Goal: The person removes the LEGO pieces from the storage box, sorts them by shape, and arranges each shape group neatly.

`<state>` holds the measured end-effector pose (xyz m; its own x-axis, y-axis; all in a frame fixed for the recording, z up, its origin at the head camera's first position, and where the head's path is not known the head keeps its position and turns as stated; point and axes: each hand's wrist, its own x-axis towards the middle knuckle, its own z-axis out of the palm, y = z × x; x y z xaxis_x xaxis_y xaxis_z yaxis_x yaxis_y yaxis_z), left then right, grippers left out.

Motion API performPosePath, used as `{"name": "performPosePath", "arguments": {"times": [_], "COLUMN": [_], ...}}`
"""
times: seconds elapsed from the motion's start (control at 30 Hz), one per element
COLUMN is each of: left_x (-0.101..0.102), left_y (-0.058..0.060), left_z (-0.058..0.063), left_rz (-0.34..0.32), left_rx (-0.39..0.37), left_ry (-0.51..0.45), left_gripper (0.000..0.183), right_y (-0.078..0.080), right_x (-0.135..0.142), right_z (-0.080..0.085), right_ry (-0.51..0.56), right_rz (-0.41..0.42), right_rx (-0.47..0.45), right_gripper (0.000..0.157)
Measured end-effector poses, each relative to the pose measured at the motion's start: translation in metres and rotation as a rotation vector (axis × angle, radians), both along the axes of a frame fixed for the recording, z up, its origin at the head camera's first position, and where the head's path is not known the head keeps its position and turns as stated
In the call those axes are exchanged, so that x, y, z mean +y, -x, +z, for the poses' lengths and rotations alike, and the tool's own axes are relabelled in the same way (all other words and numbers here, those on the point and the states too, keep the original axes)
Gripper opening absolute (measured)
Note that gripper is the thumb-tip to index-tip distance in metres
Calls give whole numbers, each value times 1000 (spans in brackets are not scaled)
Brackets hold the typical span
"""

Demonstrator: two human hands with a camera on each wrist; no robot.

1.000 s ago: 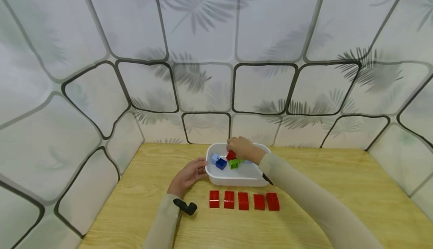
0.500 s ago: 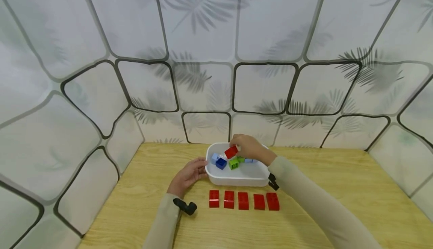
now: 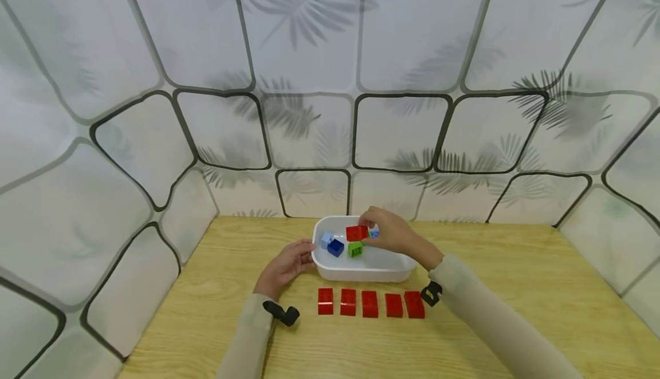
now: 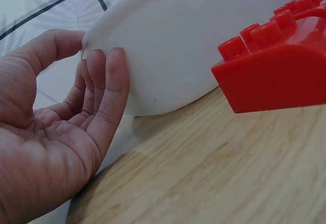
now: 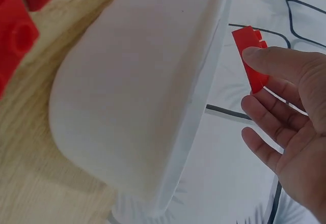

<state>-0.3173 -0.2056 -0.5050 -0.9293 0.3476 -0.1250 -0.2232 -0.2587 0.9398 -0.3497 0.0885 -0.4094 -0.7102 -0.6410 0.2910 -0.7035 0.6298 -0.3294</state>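
A white plastic tub [image 3: 361, 274] stands on the table with loose building blocks inside. At its left end my left hand [image 3: 286, 264] holds it; the left wrist view shows the thumb at the rim and the fingers [image 4: 116, 76] against the outer wall. My right hand [image 3: 390, 231] pinches a red building block [image 3: 357, 233] between thumb and fingers above the tub. In the right wrist view this block [image 5: 249, 58] is raised past the rim. Inside the tub lie a dark blue block [image 3: 336, 247], a light blue block [image 3: 326, 240] and a green block [image 3: 355, 249]; the right hand partly hides others.
Several red blocks [image 3: 369, 304] form a row on the wooden table [image 3: 216, 316] in front of the tub. One red block [image 4: 275, 68] looms close in the left wrist view. A patterned wall [image 3: 314, 133] rises behind the table.
My right hand has lifted the red block out from among the others and shifted it a little to the right, turning it more level. The left hand stays at the tub's end.
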Motion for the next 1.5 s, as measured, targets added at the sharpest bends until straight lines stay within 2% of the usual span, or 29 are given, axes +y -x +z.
{"name": "performPosePath", "arguments": {"times": [0.2,0.37,0.63,0.8,1.0,1.27,1.5], "left_x": [1,1,4,5,3,2,3], "left_y": [1,2,2,2,2,3,3], "left_z": [-2,-4,-5,-3,-1,-1,1], "left_rz": [-7,22,16,32,37,30,30], "left_rx": [10,9,-14,-19,-10,-13,-31], "left_ry": [2,6,5,20,31,27,12], "left_gripper": [30,24,23,25,27,29,29], "right_y": [-16,-31,-56,-66,-71,-70,-71], "right_x": [23,40,74,97,119,142,158], "right_z": [-4,-2,-5,-8,-14,-21,-26], "right_ry": [125,205,220,221,225,210,164], "right_rz": [32,58,39,13,59,137,147], "right_rx": [34,56,45,1,-40,-95,-112], "right_gripper": [31,33,34,34,31,30,30]}}
